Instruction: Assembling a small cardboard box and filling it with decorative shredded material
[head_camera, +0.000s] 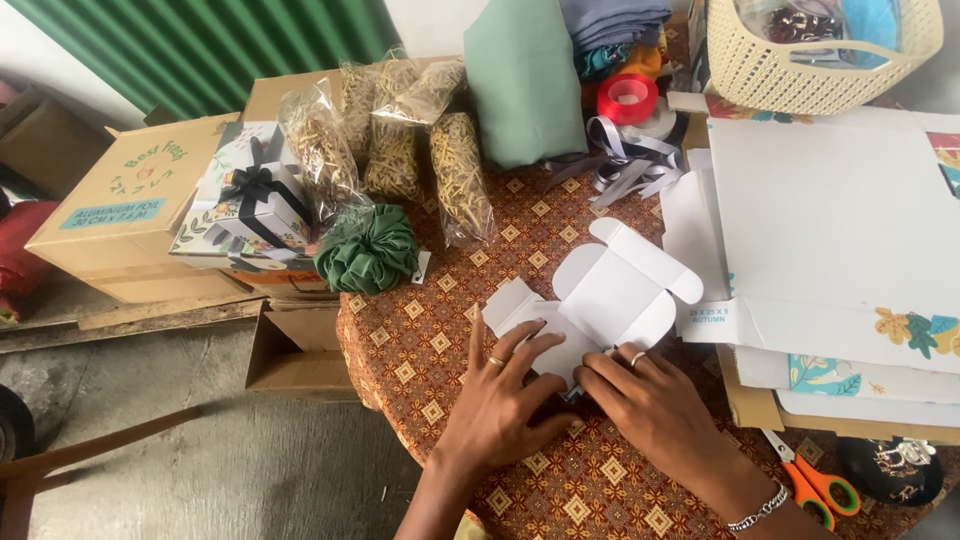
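Both hands' fingers (520, 345) atop white box blank (610, 290).

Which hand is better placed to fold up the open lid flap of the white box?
Probably the right hand: it rests nearer the raised lid flap of the white box, while the left hand lies flat, pinning the near panel.

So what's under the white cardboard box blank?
The white box blank lies on the patterned tablecloth. The left hand and right hand press on its near edge, so that part is covered.
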